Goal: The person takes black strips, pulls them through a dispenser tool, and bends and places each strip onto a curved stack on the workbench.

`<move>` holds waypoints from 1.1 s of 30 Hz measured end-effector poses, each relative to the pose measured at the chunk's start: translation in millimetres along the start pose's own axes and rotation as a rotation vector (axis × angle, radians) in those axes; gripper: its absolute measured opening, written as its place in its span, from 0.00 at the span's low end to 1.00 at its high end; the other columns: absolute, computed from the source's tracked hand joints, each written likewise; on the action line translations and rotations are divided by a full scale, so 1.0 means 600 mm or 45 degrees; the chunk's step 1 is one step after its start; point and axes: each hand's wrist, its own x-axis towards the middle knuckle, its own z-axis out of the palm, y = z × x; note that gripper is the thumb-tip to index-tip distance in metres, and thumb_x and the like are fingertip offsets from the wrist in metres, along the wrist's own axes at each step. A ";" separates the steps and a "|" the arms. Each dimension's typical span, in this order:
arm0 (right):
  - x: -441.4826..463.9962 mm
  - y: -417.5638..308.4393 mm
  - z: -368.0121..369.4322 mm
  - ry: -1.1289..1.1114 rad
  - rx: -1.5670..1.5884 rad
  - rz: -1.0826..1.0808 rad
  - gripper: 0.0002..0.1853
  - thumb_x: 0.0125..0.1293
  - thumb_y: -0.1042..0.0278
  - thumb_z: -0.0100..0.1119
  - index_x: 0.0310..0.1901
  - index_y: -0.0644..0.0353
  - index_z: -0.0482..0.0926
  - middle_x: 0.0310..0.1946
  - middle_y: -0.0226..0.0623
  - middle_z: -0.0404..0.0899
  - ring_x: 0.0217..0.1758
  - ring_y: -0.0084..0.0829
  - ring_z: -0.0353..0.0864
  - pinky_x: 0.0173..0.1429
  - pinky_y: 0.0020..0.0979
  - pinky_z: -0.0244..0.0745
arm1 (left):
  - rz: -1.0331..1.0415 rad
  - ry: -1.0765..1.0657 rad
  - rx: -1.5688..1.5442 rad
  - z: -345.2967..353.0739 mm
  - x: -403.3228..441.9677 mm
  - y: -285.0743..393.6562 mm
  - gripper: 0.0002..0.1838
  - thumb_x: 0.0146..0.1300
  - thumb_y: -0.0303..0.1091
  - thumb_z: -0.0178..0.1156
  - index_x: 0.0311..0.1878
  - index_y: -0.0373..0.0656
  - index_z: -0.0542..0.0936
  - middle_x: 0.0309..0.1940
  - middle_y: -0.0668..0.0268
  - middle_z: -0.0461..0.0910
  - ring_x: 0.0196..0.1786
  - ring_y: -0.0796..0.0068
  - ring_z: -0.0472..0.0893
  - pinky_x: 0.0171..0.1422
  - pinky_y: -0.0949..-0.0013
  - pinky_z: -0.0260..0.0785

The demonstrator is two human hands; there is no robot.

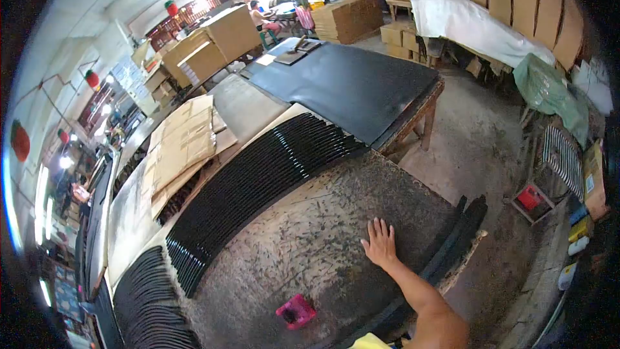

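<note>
My right hand (380, 243) rests palm down on the worn, stained table top (271, 245), fingers spread, with nothing in it. Across the table beyond it runs a long curved row of glossy black strips (258, 181), laid side by side. To the left and nearer lies a second bunch of black strips (152, 304). A pink container (296, 311) with a dark inside stands near the front edge. Dark strips (445, 242) lie along the table's right edge, close to my right hand. My left hand is out of view.
Flattened cardboard (184, 148) lies beyond the strips. A black sheet (349, 77) covers the far table. Cardboard boxes (349, 18) stand behind it. A seated person (261, 19) is in the background. A red item in a crate (531, 199) is on the right.
</note>
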 end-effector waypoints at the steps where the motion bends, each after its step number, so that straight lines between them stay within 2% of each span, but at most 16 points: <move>1: -0.051 -0.007 -0.003 -0.036 -0.001 -0.025 0.36 0.75 0.46 0.51 0.76 0.61 0.61 0.78 0.51 0.56 0.81 0.54 0.52 0.80 0.62 0.45 | 0.056 0.000 0.008 0.004 -0.033 -0.010 0.32 0.76 0.50 0.52 0.68 0.28 0.71 0.67 0.41 0.73 0.71 0.43 0.70 0.77 0.53 0.60; 4: -0.194 -0.043 -0.020 -0.198 0.015 -0.174 0.35 0.75 0.47 0.51 0.76 0.60 0.61 0.78 0.50 0.57 0.81 0.54 0.54 0.80 0.63 0.47 | 0.160 -0.180 -0.099 -0.005 -0.105 0.057 0.32 0.77 0.50 0.51 0.69 0.30 0.71 0.67 0.42 0.73 0.71 0.45 0.70 0.77 0.55 0.60; 9: -0.384 -0.114 -0.051 -0.645 0.197 -0.468 0.33 0.75 0.45 0.52 0.73 0.56 0.67 0.78 0.45 0.59 0.81 0.50 0.54 0.80 0.62 0.48 | 0.735 -0.143 -0.062 -0.049 -0.175 0.191 0.25 0.70 0.41 0.59 0.64 0.35 0.76 0.67 0.44 0.73 0.64 0.40 0.76 0.62 0.40 0.73; 11: -0.432 -0.137 -0.057 -0.766 0.125 -0.514 0.31 0.74 0.44 0.53 0.72 0.52 0.70 0.78 0.43 0.60 0.81 0.48 0.55 0.80 0.62 0.48 | 0.760 -0.147 0.014 -0.077 -0.185 0.224 0.27 0.70 0.40 0.61 0.66 0.33 0.75 0.67 0.46 0.74 0.65 0.43 0.76 0.66 0.42 0.69; 12: -0.449 -0.142 -0.048 -0.689 0.112 -0.516 0.29 0.72 0.45 0.57 0.68 0.50 0.75 0.77 0.43 0.61 0.81 0.47 0.56 0.80 0.62 0.48 | 0.776 -0.152 0.052 -0.087 -0.193 0.224 0.27 0.70 0.40 0.62 0.66 0.32 0.74 0.67 0.47 0.75 0.65 0.45 0.76 0.69 0.42 0.68; 15: -0.457 -0.150 -0.043 -0.566 0.100 -0.497 0.27 0.67 0.49 0.63 0.65 0.51 0.77 0.74 0.42 0.65 0.79 0.46 0.59 0.79 0.61 0.50 | 0.656 -0.417 -0.164 -0.033 -0.184 0.161 0.26 0.71 0.48 0.60 0.67 0.45 0.77 0.76 0.51 0.63 0.79 0.46 0.61 0.78 0.35 0.50; 17: -0.452 -0.152 -0.038 -0.444 0.226 -0.539 0.26 0.63 0.52 0.67 0.60 0.52 0.79 0.70 0.41 0.69 0.75 0.45 0.63 0.78 0.60 0.53 | 0.714 -0.436 -0.259 -0.034 -0.181 0.157 0.21 0.65 0.44 0.67 0.57 0.44 0.84 0.74 0.50 0.67 0.77 0.47 0.63 0.80 0.36 0.47; 20: -0.440 -0.163 -0.032 -0.344 0.120 -0.547 0.24 0.61 0.54 0.70 0.58 0.52 0.81 0.61 0.40 0.74 0.70 0.45 0.68 0.76 0.56 0.56 | 0.800 -0.420 -0.261 -0.028 -0.169 0.148 0.23 0.66 0.41 0.66 0.62 0.43 0.80 0.69 0.51 0.71 0.74 0.48 0.67 0.78 0.36 0.51; 21: -0.433 -0.169 -0.037 -0.314 0.029 -0.591 0.24 0.60 0.55 0.70 0.57 0.51 0.81 0.57 0.41 0.75 0.68 0.45 0.69 0.76 0.54 0.57 | 0.820 -0.374 -0.273 -0.021 -0.164 0.145 0.23 0.66 0.38 0.66 0.63 0.42 0.78 0.65 0.52 0.74 0.72 0.48 0.69 0.77 0.36 0.53; 23: -0.410 -0.187 -0.046 -0.404 -0.022 -0.519 0.21 0.61 0.56 0.70 0.55 0.51 0.81 0.50 0.40 0.75 0.62 0.46 0.73 0.73 0.53 0.61 | 0.846 -0.331 -0.290 -0.012 -0.148 0.145 0.22 0.65 0.35 0.66 0.61 0.42 0.79 0.59 0.52 0.75 0.65 0.49 0.73 0.73 0.36 0.58; 26: -0.375 -0.188 -0.014 -0.721 0.021 -0.470 0.18 0.62 0.57 0.70 0.51 0.51 0.82 0.49 0.41 0.74 0.57 0.47 0.75 0.68 0.52 0.66 | 0.880 -0.345 -0.246 -0.004 -0.114 0.149 0.16 0.65 0.34 0.66 0.54 0.42 0.80 0.55 0.53 0.77 0.60 0.50 0.75 0.65 0.40 0.64; 29: -0.370 -0.189 -0.028 -0.573 0.134 -0.607 0.19 0.62 0.56 0.71 0.51 0.52 0.80 0.50 0.43 0.73 0.55 0.48 0.77 0.61 0.51 0.69 | 0.847 -0.367 -0.248 -0.032 -0.092 0.174 0.10 0.66 0.35 0.65 0.46 0.42 0.80 0.48 0.54 0.81 0.53 0.50 0.79 0.56 0.45 0.68; 31: -0.352 -0.206 -0.055 -0.677 0.132 -0.627 0.21 0.61 0.55 0.71 0.53 0.52 0.78 0.51 0.43 0.73 0.55 0.48 0.77 0.60 0.49 0.70 | 0.773 -0.405 -0.304 -0.054 -0.075 0.184 0.08 0.66 0.36 0.64 0.42 0.43 0.79 0.42 0.55 0.83 0.48 0.49 0.81 0.50 0.48 0.69; 32: -0.345 -0.210 -0.076 -0.734 0.130 -0.631 0.22 0.61 0.55 0.71 0.53 0.52 0.78 0.51 0.43 0.73 0.55 0.48 0.77 0.59 0.48 0.71 | 0.789 -0.334 -0.265 -0.075 -0.065 0.190 0.09 0.66 0.39 0.65 0.40 0.44 0.80 0.33 0.56 0.85 0.39 0.48 0.83 0.46 0.49 0.72; 33: -0.339 -0.213 -0.110 -0.737 0.069 -0.719 0.23 0.61 0.54 0.71 0.55 0.51 0.77 0.51 0.43 0.73 0.55 0.48 0.77 0.58 0.48 0.71 | 0.694 -0.393 -0.239 -0.095 -0.053 0.188 0.15 0.65 0.46 0.67 0.37 0.42 0.81 0.29 0.56 0.85 0.35 0.48 0.83 0.42 0.49 0.73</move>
